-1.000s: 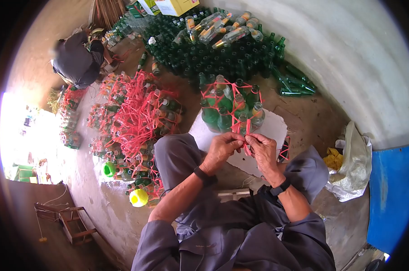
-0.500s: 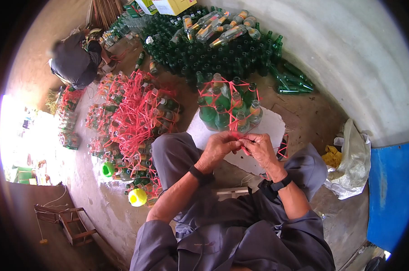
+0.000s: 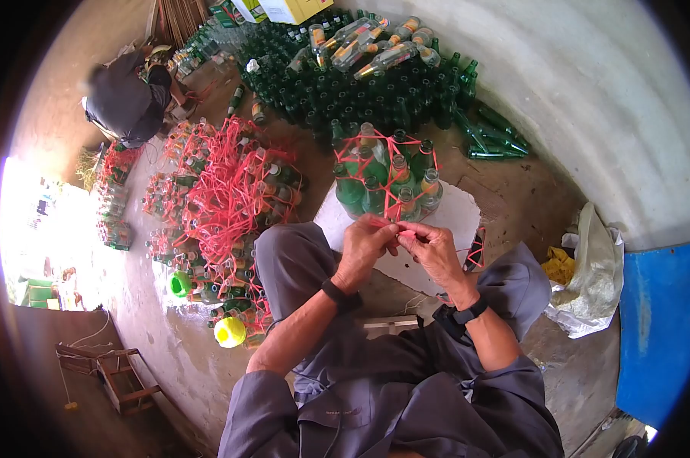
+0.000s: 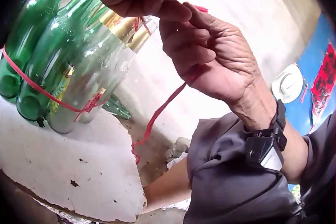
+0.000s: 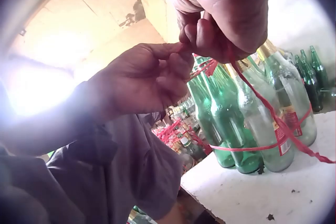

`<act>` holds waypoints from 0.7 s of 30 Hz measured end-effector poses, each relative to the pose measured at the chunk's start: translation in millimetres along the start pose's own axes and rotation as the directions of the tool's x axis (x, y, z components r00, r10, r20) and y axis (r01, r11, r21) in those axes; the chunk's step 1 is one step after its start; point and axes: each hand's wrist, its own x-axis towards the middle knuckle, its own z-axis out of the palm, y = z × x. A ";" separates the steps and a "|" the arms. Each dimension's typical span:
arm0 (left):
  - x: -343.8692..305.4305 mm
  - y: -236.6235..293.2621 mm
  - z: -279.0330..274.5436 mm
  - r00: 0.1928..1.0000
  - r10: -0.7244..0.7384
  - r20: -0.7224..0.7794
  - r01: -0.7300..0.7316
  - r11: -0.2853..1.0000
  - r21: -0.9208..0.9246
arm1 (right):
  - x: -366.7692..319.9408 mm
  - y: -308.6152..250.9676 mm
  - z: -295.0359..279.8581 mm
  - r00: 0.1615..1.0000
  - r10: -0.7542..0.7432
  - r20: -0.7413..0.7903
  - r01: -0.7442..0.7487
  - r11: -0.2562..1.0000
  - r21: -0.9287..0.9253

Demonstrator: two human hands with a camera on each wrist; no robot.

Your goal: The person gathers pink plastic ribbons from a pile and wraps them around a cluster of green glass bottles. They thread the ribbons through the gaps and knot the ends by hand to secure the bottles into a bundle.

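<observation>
A bundle of green and clear bottles (image 3: 373, 196) stands upright on a white board (image 3: 459, 221), red ribbon laced round the necks. Just in front of it, my left hand (image 3: 362, 248) and right hand (image 3: 439, 258) meet, both pinching red ribbon between thumb and fingers. In the left wrist view a red strand (image 4: 160, 109) hangs from my right hand (image 4: 218, 58). The right wrist view shows a red band (image 5: 247, 149) round the lower bottles, and my left hand (image 5: 149, 77) touching the right one at the fingertips. The pinched ribbon is mostly hidden by fingers.
Many ribbon-tied bottles (image 3: 230, 191) stand on the floor at left, near a yellow container (image 3: 230, 332). Dense green bottles (image 3: 360, 99) fill the back, with clear ones lying on top. Another person (image 3: 123, 99) is at back left; a white sack (image 3: 595, 267) lies at right.
My hands have drawn close together over the ribbon, and the strands stretched up to the bundle look shorter. The left hand has shifted slightly left and up. The bottles on the board stay put.
</observation>
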 end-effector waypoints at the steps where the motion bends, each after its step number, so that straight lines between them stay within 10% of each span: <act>1: -0.7 1.0 1.9 1.000 -0.003 -0.001 0.003 0.999 0.034 | 0.5 2.1 -1.2 1.000 0.026 -0.016 -0.026 1.000 -0.015; 21: -9.5 -4.0 -0.7 0.987 0.092 0.133 -0.109 0.987 0.120 | 0.9 4.5 3.5 0.995 0.031 -0.091 -0.032 0.999 -0.014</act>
